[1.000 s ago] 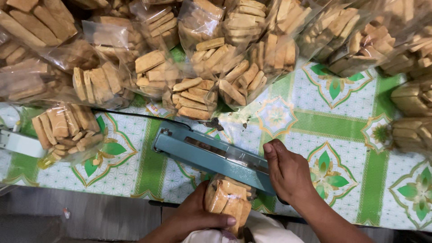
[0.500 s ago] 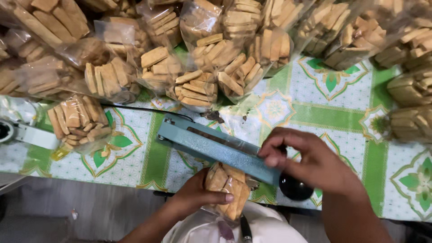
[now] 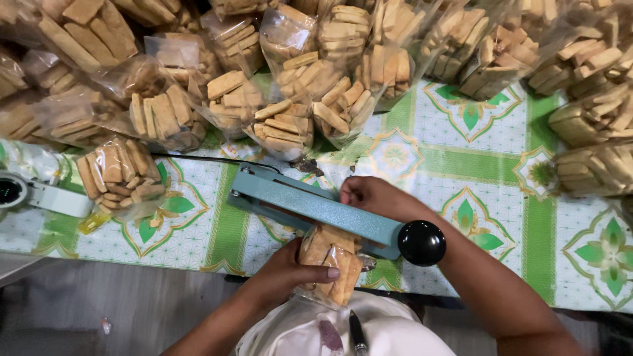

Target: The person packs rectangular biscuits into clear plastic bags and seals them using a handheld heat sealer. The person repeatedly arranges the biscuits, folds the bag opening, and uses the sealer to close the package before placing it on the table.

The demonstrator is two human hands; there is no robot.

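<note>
A: Table surface?
B: Tablecloth (image 3: 488, 158) across the middle and right of frame, white with green bands and leaf medallions. Near edge runs along the lower part of the frame.
A: Floor?
B: Grey floor (image 3: 119, 310) at lower left, plain and a bit scuffed, one small scrap on it.
A: Light?
B: Even and soft, no hard shadows. No walls or windows in view.

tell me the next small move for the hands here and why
Probably press the sealer arm down by its black knob: the left hand holds the biscuit bag under the arm, and the right hand rests beside it, off the knob.
</note>
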